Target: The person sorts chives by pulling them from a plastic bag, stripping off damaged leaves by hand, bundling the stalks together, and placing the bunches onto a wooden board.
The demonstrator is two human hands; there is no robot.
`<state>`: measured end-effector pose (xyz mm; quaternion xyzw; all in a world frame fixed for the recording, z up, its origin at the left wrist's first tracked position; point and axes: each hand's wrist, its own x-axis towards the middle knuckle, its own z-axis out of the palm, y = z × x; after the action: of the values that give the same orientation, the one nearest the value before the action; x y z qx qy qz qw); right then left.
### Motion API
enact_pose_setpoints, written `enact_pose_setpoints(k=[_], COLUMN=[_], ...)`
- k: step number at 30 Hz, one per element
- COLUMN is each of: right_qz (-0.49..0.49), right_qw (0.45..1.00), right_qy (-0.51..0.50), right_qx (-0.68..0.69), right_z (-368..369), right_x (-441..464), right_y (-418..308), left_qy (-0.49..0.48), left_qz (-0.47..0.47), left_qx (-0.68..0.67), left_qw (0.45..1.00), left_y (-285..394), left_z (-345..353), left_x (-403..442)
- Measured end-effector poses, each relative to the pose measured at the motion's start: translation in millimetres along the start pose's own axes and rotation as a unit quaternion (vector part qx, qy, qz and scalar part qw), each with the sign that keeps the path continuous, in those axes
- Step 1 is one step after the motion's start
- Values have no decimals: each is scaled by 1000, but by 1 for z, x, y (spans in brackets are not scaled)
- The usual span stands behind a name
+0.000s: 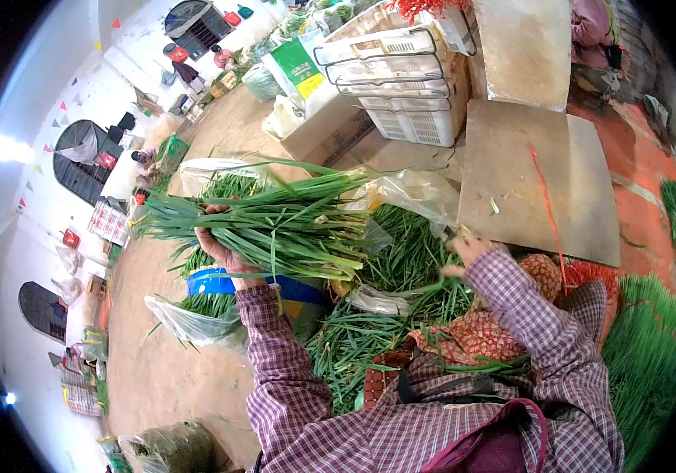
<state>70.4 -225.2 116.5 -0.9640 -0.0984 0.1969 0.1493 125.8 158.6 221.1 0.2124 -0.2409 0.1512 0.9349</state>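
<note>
My left hand (224,251) is closed around a large bunch of garlic chives (291,225), lifted in front of me. Its leaf tips point left, and the paler cut ends lie to the right. To the right, my right hand (470,251) is apart from the bunch, its fingers loosely bent with a gap to the thumb. Just beyond that hand is a clear plastic bag (417,193). Loose chives (393,315) are heaped below and between my hands, partly over the patterned cloth (476,339) on my lap.
Cardboard sheets (511,181) lie ahead right, with stacked white crates (413,102) behind. A blue-rimmed container (216,281) and a plastic bag of greens (196,319) stand at left. Bundled greens (646,355) stand at right. Other people sit along the far wall.
</note>
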Motion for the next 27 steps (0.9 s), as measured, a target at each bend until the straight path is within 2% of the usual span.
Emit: enact_pose_setpoints(k=[1,2,3,5,6,7,9,11,12,14,15,16,17,18,19,20,21,22,24,25,27], right_qz=[-39,-131,-220,-283,-282,-250,-221,-192,-207,-205,-240,-245,-312,-320,-336,-307,-223,-109,-146,-145,-221], right_qw=[996,973,930,864,865,854,835,772,727,816,834,868,850,861,870,902,954,987,979,979,942], right_qy=[64,140,215,215,216,109,-5,-128,-67,-29,7,11,111,138,213,243,186,89,90,90,250], right_qx=[53,128,200,357,356,444,504,592,651,540,497,432,410,370,290,184,78,-76,-112,-112,26], right_z=[-12,-15,-18,-38,-40,-41,-36,-33,-7,-8,-17,-27,-5,1,24,43,42,49,58,40,-17], right_x=[-2,6,14,10,11,11,16,6,25,23,4,-15,-11,-17,-7,1,-7,-5,-14,-21,-35], right_y=[-6,-7,-8,-36,-47,-58,-72,-79,-80,-68,-64,-60,-50,-40,-25,-5,4,11,32,23,-11], left_qy=[12,22,16,22,30,21,32,18,8,22,-7,6,56,107,81,62,70,76,47,19,23], left_qz=[17,35,39,22,7,-2,-3,-42,-55,-103,-102,-70,-43,-13,-18,-32,-30,-28,-23,-23,-30], left_qx=[45,90,81,56,33,8,-42,-62,-86,-139,-124,-54,16,86,74,38,20,0,-34,-67,-53], left_qw=[999,995,996,998,999,1000,999,997,995,985,987,996,997,990,994,997,997,997,998,997,998], left_y=[-5,-9,-12,-19,-23,-28,-38,-42,-40,-21,-21,-15,-13,-10,-6,-7,-10,-13,-17,-20,-27], left_z=[-2,-4,-11,-18,-20,-19,-13,-3,-5,-42,-40,-42,-46,-45,-50,-47,-37,-29,-25,-24,-12], left_x=[-3,-4,-3,-4,-5,-5,-4,-8,-6,6,7,9,9,7,8,6,3,1,2,2,-3])
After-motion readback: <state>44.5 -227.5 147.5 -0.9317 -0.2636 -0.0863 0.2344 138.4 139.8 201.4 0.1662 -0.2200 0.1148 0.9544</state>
